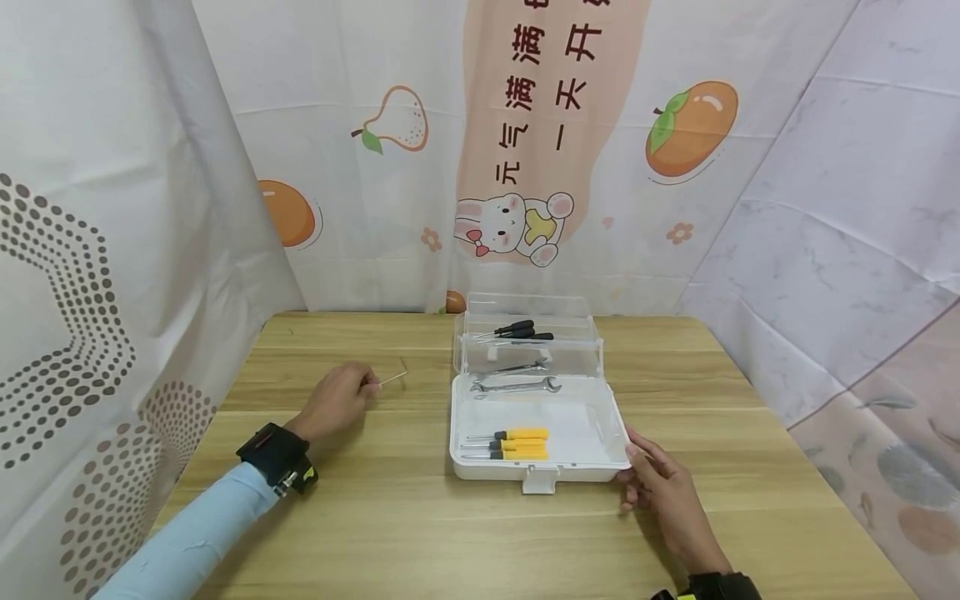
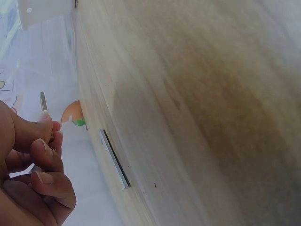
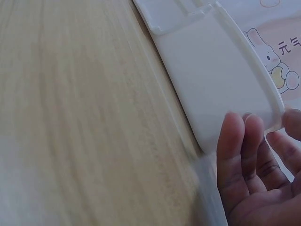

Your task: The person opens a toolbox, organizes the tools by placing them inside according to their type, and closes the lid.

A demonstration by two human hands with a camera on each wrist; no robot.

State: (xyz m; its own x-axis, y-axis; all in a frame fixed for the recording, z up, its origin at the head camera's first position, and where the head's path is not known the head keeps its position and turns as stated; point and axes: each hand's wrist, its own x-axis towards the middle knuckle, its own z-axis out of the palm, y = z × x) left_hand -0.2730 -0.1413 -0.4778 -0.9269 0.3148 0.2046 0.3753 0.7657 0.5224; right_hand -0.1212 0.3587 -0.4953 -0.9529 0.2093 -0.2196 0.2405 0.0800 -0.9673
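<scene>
My left hand point(image 1: 341, 404) pinches a thin metal hex key point(image 2: 43, 101) between thumb and fingertips, left of the toolbox. In the left wrist view its tip sticks up past the thumb; the rest is mostly hidden by the fingers. Another slim metal bar point(image 2: 114, 160) lies on the table near that hand. With thumb and forefinger, my right hand point(image 1: 663, 492) grips the front right corner of the white toolbox point(image 1: 585, 473); its other fingers curl beside the outer wall. The box stands with its clear lid point(image 1: 532, 307) raised. Yellow-handled screwdrivers point(image 1: 521, 445) lie inside at the front.
Two open-end wrenches point(image 1: 517, 386) lie towards the back of the toolbox. Black-handled screwdrivers point(image 1: 517, 330) rest in the raised lid area. The wooden table point(image 1: 360, 533) ends at a printed curtain point(image 1: 375, 200) behind; hanging cloth stands on both sides.
</scene>
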